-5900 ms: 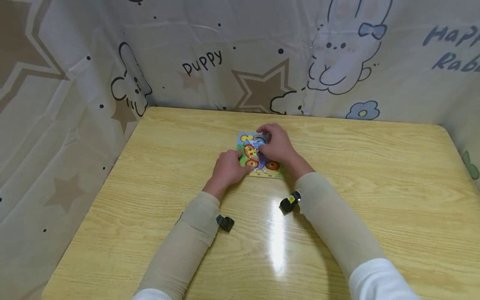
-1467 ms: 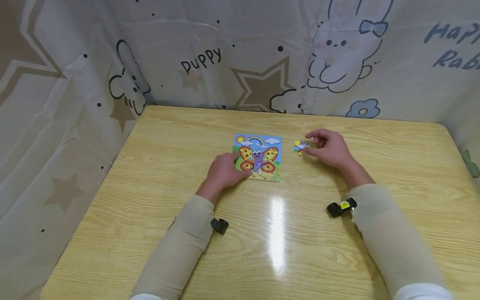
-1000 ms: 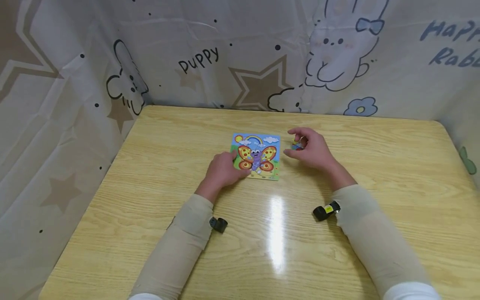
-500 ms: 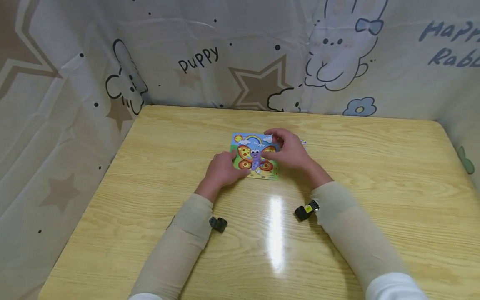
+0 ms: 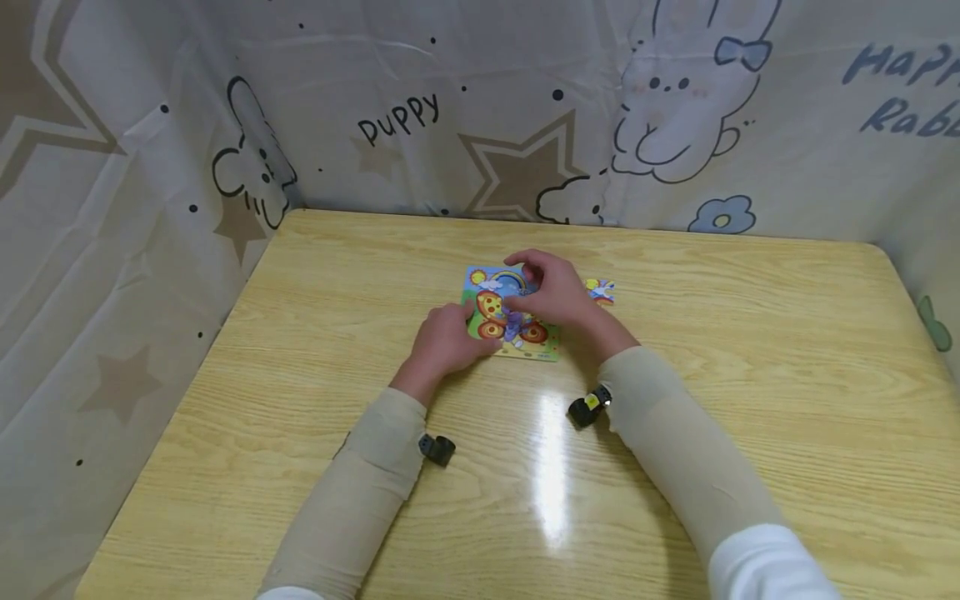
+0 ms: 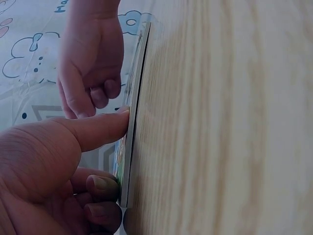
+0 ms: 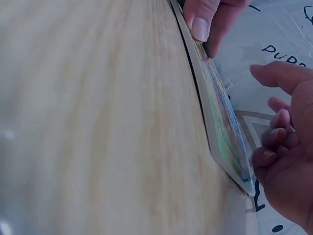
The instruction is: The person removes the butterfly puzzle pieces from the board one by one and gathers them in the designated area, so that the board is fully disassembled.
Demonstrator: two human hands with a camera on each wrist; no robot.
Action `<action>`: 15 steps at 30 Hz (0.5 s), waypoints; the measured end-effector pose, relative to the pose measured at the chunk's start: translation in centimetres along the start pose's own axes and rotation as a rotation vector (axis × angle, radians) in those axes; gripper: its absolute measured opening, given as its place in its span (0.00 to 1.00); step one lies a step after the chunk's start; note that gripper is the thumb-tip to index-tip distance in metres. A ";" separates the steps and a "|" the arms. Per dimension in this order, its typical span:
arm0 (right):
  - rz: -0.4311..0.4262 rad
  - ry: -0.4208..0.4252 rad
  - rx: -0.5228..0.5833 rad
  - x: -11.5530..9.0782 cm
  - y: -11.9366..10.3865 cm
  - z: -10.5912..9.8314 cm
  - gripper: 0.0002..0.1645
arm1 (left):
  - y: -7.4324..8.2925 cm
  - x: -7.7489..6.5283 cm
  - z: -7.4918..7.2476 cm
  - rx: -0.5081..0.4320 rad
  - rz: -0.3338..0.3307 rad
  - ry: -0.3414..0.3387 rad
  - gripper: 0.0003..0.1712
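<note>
My left hand [image 5: 444, 338] grips the butterfly puzzle [image 5: 513, 330], 12 o'clock on the bench [image 5: 360, 308]; right hand [image 5: 558, 292] is above it, fingers loose, looks empty. If my left slips, pressing could skid it.

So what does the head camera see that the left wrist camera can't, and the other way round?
Only the head view shows two small black wrist cameras, a small, flat, multicoloured shape and the black word "puppy".

Only the left wrist view shows fingernails on the bare left hand.

Both show that hand, the bare right hand, the square butterfly puzzle board, yellowish wooden table and cream cartoon cloth.
</note>
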State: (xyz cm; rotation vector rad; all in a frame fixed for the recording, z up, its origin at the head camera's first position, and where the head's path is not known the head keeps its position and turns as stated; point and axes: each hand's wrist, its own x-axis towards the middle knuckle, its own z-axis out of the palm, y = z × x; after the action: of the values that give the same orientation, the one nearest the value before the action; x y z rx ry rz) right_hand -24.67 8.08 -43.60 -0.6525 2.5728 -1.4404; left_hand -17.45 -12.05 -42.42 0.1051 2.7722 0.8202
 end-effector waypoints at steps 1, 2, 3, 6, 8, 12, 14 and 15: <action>0.005 -0.011 -0.005 0.2 0.0 0.0 0.34 | 0.0 0.0 0.0 0.003 -0.001 0.000 0.49; 0.011 -0.023 -0.012 0.3 0.0 0.0 0.34 | 0.0 0.0 0.0 0.007 -0.001 -0.001 0.49; 0.014 -0.034 -0.019 0.5 -0.1 0.0 0.34 | 0.0 0.1 0.0 0.009 0.000 -0.001 0.49; 0.024 -0.064 -0.034 0.8 0.1 0.0 0.35 | 0.1 0.1 0.0 0.013 0.001 -0.003 0.49; 0.025 -0.083 -0.046 1.0 0.3 0.0 0.35 | 0.1 0.0 0.0 0.012 0.001 -0.004 0.49; 0.026 -0.116 -0.071 1.3 0.6 0.0 0.36 | 0.1 0.0 0.0 0.006 0.000 -0.005 0.50; 0.028 -0.129 -0.079 1.5 0.6 0.0 0.36 | 0.1 0.0 0.0 0.004 -0.001 -0.002 0.49; 0.032 -0.134 -0.085 1.5 0.6 0.0 0.35 | 0.1 0.0 0.0 0.003 -0.001 -0.002 0.49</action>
State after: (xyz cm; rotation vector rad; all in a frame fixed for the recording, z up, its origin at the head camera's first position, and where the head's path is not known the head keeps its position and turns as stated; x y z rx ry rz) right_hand -26.23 7.72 -43.99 -0.6909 2.5394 -1.2387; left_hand -17.42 -12.01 -42.38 0.1055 2.7715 0.8157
